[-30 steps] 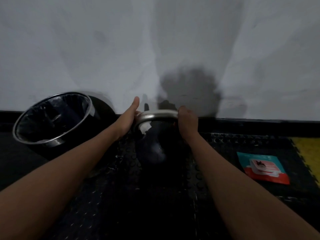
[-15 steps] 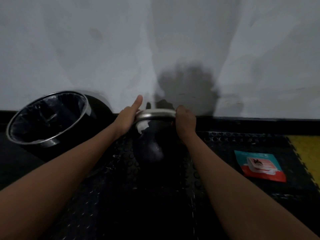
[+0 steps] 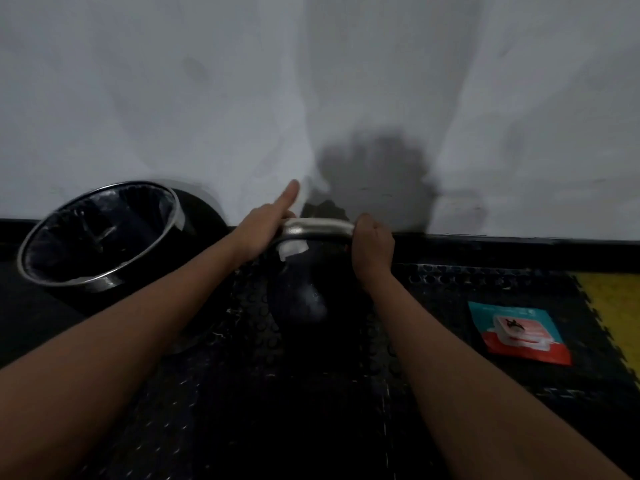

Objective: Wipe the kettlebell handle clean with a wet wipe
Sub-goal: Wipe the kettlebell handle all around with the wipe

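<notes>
A black kettlebell [image 3: 304, 296] with a silver handle [image 3: 317, 227] stands on the dark studded mat by the wall. My left hand [image 3: 265, 228] grips the handle's left end through a white wet wipe [image 3: 292, 250], with the thumb pointing up. A corner of the wipe hangs below the handle. My right hand [image 3: 372, 247] grips the handle's right end with curled fingers.
A black bin [image 3: 100, 233] with a chrome rim and a plastic liner stands at the left by the wall. A teal and red wet wipe pack [image 3: 517, 332] lies on the mat at the right, near a yellow mat tile [image 3: 614, 306]. A white wall rises behind.
Both hands stay on the handle. The left hand with the wipe has shifted slightly along the left end, and its thumb now points higher.
</notes>
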{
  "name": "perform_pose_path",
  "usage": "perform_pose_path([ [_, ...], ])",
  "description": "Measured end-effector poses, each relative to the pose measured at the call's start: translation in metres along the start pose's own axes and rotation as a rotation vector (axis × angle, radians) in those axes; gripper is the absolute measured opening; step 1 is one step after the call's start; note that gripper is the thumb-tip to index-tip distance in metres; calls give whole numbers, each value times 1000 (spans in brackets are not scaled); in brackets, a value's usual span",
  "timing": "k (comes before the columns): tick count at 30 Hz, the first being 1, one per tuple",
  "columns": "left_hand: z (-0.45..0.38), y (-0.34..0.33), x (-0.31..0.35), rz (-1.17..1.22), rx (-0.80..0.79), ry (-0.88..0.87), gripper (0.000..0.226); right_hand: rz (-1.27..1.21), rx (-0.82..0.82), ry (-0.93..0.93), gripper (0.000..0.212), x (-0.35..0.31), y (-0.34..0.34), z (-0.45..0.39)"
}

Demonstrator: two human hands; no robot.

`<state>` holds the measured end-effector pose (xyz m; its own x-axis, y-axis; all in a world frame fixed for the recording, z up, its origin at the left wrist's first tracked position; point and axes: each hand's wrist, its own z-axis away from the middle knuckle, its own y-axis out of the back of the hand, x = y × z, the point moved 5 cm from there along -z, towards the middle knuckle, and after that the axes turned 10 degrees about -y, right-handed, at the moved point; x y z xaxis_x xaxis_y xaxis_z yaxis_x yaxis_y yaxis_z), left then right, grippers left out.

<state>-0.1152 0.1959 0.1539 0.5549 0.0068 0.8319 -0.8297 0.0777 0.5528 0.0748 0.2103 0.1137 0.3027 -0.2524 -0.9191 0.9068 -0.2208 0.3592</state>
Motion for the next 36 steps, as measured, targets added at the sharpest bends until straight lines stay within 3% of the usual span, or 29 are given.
perform_pose_path([
  [3,16,-9,-25,475,-70,187,93,-79,22,-27,49,0,2,3],
  [5,14,-7,-29,375,-63,174,95,-100,24,-33,45,-1,2,4],
  [7,7,6,-19,17,2,97,97,-90,21,-31,46,-1,2,4],
  [11,-2,2,25,-336,-105,-82,85,-89,16,-58,55,0,3,4],
  [19,8,10,-34,-47,96,92,100,-87,2,-49,52,-4,2,8],
  [23,16,2,-35,245,-117,204,108,-85,-10,-52,46,-7,4,9],
  [26,10,2,-5,216,-129,169,101,-90,7,-57,57,-6,4,10],
  [30,-4,-3,23,-103,-81,-18,88,-81,-14,-46,53,-7,4,10],
  [32,-7,-1,4,-30,-78,27,94,-37,-37,-29,42,-5,3,8],
  [36,0,0,-33,228,-106,149,99,-97,-10,-36,52,-5,5,8],
])
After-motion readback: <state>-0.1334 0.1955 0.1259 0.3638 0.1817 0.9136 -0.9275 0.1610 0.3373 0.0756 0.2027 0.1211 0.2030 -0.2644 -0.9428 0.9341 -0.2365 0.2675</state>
